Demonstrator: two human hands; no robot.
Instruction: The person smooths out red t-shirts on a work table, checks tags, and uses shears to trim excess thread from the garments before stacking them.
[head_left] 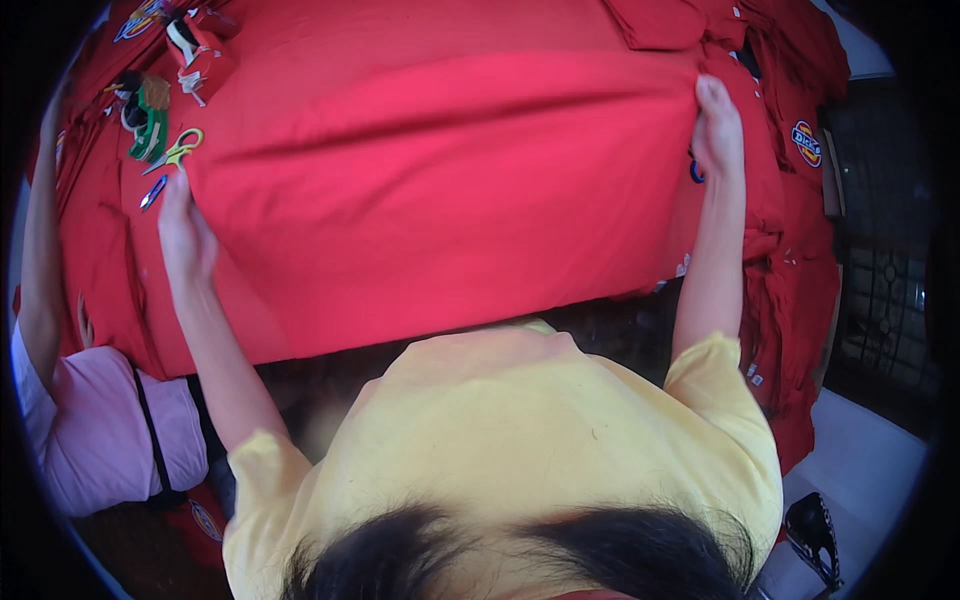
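Observation:
A large red cloth [450, 190] lies spread across the table, with a taut crease running between my two hands. My left hand [185, 232] is at its left edge, fingers pointing away from me, gripping the cloth next to the scissors. My right hand [718, 125] holds the cloth's right edge, fingers curled over it, beside a pile of red garments [800, 230]. Both my arms come out of yellow sleeves and are stretched wide apart.
Scissors with yellow-green handles [176, 150], a green tool [150, 125] and a small blue item [153, 192] lie at the left. Folded red garments [660, 20] sit at the far edge. A person in a pink shirt [100, 430] leans in at the left. A black object [812, 525] rests on a white surface at lower right.

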